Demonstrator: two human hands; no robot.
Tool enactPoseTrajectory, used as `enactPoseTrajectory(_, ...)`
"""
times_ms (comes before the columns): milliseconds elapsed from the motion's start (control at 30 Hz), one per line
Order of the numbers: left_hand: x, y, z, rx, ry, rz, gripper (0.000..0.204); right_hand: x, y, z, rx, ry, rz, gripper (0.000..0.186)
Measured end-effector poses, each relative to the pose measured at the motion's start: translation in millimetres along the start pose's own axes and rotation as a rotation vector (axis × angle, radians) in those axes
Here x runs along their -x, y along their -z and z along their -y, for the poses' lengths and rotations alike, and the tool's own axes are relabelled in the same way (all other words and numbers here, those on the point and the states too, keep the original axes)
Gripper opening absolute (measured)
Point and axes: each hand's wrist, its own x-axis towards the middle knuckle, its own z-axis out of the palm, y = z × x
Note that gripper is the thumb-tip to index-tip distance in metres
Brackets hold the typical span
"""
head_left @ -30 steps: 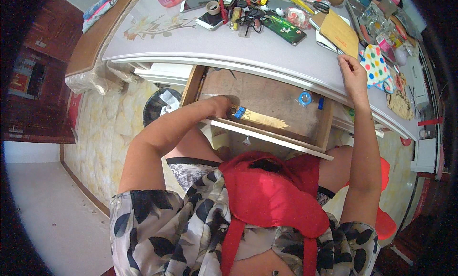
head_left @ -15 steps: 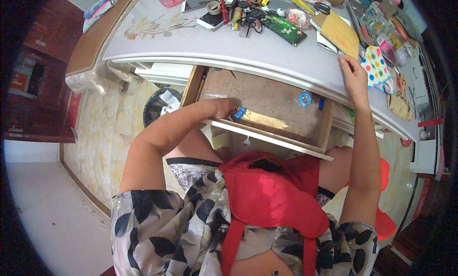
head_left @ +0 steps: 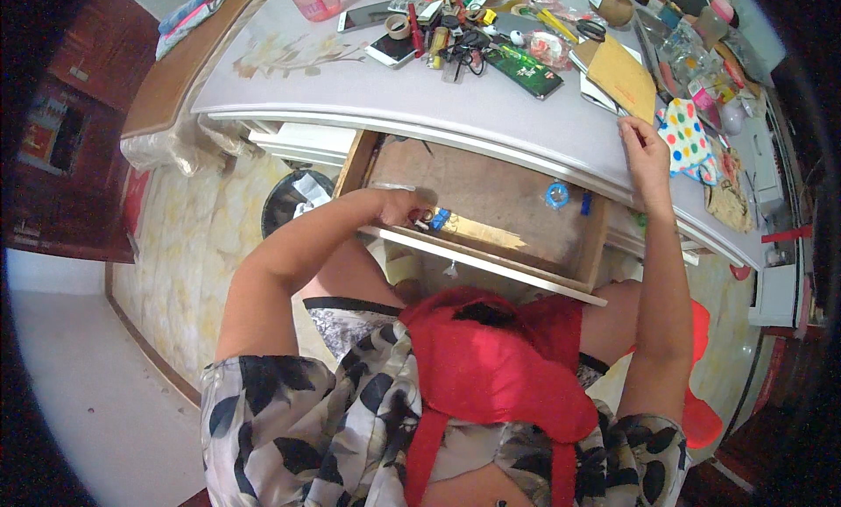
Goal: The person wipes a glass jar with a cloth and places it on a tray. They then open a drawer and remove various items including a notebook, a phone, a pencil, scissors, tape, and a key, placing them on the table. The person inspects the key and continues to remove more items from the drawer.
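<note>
My left hand (head_left: 403,206) is inside the open wooden drawer (head_left: 473,170), fingers closed at its near left part. Small metallic bits (head_left: 425,218) show at the fingertips; what they hold is too small to make out. Right beside them lies a blue binder clip (head_left: 441,218) at the end of a flat gold-coloured strip (head_left: 482,229). My right hand (head_left: 646,152) is raised at the tabletop's front edge, fingers pinched together just below a brown envelope (head_left: 622,79) on white papers. Whatever the pinch holds, if anything, cannot be made out.
A blue tape roll (head_left: 557,194) and a small blue item (head_left: 586,203) lie in the drawer. On the table (head_left: 350,91) are a white phone (head_left: 392,50), a green patterned case (head_left: 524,70), scissors (head_left: 591,29) and a polka-dot cloth (head_left: 685,139). A black bin (head_left: 285,205) stands left of the drawer.
My left hand has shifted slightly within the drawer, and metallic bits now show at its fingertips. The right hand stays pinched near the envelope. The whole view has shifted a little.
</note>
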Motion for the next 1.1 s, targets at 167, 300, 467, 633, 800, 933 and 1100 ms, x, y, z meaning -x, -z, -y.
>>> enactPoseTrajectory(167,68.7,76.6,-69.0,0.225,-0.092,-0.074,0.022,3.5,2.6,10.7,0.061,-0.036,0.046,0.022)
enactPoseTrajectory(300,99.7,158.5,-111.6,0.621,-0.254,-0.397,0.016,3.3,-0.9,2.8,0.042,0.068,-0.016,0.024)
enactPoseTrajectory(467,38.8,242.7,-115.6,1.056,-0.346,-0.787,0.023,1.4,1.6,7.0,0.099,-0.024,0.037,0.021)
enactPoseTrajectory(633,-22.9,265.8,-127.6,1.605,-0.302,-0.999,0.032,-1.4,2.2,-8.8,-0.039,0.096,-0.011,0.021)
enactPoseTrajectory(800,-44.2,258.2,-110.8,1.719,-0.241,-1.016,0.032,-0.6,2.0,-7.8,-0.078,0.082,0.001,0.022)
enactPoseTrajectory(933,-36.7,251.5,-115.9,1.539,-0.339,-1.085,0.023,-2.0,1.8,-11.2,-0.115,0.097,0.001,0.022)
enactPoseTrajectory(1100,-13.1,239.1,-117.2,1.718,-0.563,-1.148,0.024,-0.7,0.5,-6.3,-0.056,0.076,0.008,0.022)
